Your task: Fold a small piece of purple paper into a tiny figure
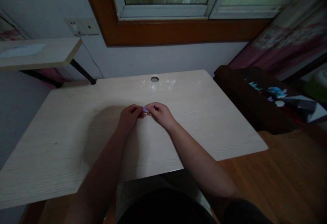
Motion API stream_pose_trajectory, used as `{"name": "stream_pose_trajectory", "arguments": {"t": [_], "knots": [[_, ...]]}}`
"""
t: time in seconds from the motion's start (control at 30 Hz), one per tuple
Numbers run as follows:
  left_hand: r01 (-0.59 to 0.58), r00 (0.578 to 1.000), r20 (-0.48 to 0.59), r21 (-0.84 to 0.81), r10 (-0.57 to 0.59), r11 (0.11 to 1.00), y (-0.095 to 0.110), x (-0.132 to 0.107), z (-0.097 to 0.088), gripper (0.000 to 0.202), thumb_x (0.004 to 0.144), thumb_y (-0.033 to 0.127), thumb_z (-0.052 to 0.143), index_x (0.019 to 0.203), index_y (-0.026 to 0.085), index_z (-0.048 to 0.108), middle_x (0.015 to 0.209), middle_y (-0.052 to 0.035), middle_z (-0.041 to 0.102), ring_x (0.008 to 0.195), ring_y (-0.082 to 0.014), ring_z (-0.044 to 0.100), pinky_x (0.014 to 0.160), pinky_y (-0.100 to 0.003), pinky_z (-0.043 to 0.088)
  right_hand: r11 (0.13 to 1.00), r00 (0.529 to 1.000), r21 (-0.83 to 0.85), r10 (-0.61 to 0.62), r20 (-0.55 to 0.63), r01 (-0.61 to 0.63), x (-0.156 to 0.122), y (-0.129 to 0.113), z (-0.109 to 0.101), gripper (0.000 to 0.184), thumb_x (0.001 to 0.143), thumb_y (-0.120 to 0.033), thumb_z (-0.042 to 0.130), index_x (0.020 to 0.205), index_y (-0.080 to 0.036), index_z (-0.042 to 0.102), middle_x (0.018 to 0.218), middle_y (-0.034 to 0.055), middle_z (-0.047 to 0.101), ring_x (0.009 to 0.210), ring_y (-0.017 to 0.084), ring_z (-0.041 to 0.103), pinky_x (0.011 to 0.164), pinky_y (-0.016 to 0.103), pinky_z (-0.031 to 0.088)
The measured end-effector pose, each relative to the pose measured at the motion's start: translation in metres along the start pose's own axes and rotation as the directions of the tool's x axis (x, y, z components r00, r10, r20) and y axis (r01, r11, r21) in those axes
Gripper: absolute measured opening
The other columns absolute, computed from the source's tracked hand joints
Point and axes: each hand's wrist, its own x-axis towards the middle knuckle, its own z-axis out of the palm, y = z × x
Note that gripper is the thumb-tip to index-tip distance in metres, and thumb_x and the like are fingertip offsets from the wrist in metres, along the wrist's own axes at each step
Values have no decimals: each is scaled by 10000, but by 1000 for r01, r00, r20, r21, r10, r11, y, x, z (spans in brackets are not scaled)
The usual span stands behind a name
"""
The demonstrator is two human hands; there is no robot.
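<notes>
Between my two hands is a small, flat, pale purple piece [145,109], perhaps folded paper; most of it is hidden by my fingers. My left hand [129,115] pinches its left side between thumb and fingers. On the other side, my right hand [160,113] grips it in the same way. Both hands rest at or just above the pale wood-grain desk [194,125], near its middle, with the fingertips almost touching.
A round cable hole [154,79] lies near the desk's back edge. At the left stands a raised shelf [38,62] on black legs, with a white sheet [22,50] on it. Right of the desk, a dark brown piece of furniture [237,91] carries scattered items.
</notes>
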Motion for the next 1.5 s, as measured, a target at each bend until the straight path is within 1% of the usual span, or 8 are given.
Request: {"name": "stream_pose_trajectory", "arguments": {"t": [0.2, 0.57, 0.67, 0.8, 0.93, 1.1, 1.33, 1.5], "knots": [[1, 999, -44, -38, -3, 999, -1, 0, -1, 300, 793, 446, 725, 829, 149, 733, 735, -63, 741, 639, -185, 703, 688, -351, 611, 991, 998, 121, 54, -23, -51, 1, 0, -1, 268, 863, -430, 648, 910, -175, 717, 698, 8, 683, 643, 133, 619, 648, 253, 467], [16, 1000, -23, -100, -18, 995, -7, 5, -4, 312, 827, 446, 691, 842, 136, 717, 768, -60, 739, 656, -158, 700, 703, -317, 607, 967, 995, 245, 89, -43, -76, 5, 2, 0, 302, 830, -473, 676, 857, -172, 688, 662, 6, 659, 621, 135, 610, 660, 277, 486], [-21, 1000, -6, -147, 20, 989, -8, 5, -5, 315, 863, 449, 647, 885, 142, 716, 801, -66, 739, 710, -164, 709, 722, -318, 606, 948, 993, 305, 110, -33, -95, 4, -1, -1, 305, 804, -475, 703, 845, -173, 693, 680, 9, 667, 611, 130, 607, 671, 288, 498], [-117, 991, 38, -182, 126, 976, -6, 2, -5, 282, 873, 389, 645, 1070, 193, 693, 888, -47, 736, 797, -163, 720, 739, -311, 608, 937, 993, 333, 118, -14, -106, 5, -3, -3, 312, 784, -485, 724, 829, -177, 702, 693, 12, 679, 606, 127, 600, 662, 288, 499], [-197, 971, 114, -114, 210, 974, -6, 0, -5, 295, 856, 350, 673, 1106, 194, 673, 950, -52, 731, 857, -177, 722, 768, -334, 619, 925, 991, 360, 134, 1, -125, 6, -2, -3, 322, 762, -485, 745, 828, -172, 708, 698, 16, 688, 599, 124, 591, 643, 279, 492], [-233, 959, 155, -42, 237, 971, -11, 1, -8, 329, 803, 374, 748, 1061, 179, 686, 998, -69, 747, 860, -188, 733, 793, -342, 625, 920, 992, 375, 126, -7, -114, 4, -3, -4, 312, 769, -471, 747, 849, -171, 717, 673, 6, 676, 602, 123, 590, 643, 277, 484], [-253, 965, 107, 110, 241, 961, -8, 4, -14, 361, 754, 440, 789, 996, 182, 718, 883, -64, 779, 776, -199, 746, 782, -341, 614, 927, 996, 371, 78, -34, -60, 2, -4, -3, 266, 798, -434, 742, 863, -178, 712, 672, 1, 668, 613, 121, 600, 641, 272, 482], [-262, 965, 79, 181, 252, 948, -6, 3, -17, 331, 768, 445, 775, 980, 194, 735, 860, -60, 786, 789, -209, 753, 791, -338, 605, 935, 999, 354, -4, -39, 17, -1, -8, -2, 271, 801, -431, 743, 953, -208, 717, 791, 12, 698, 664, 129, 632, 666, 286, 521]]}}
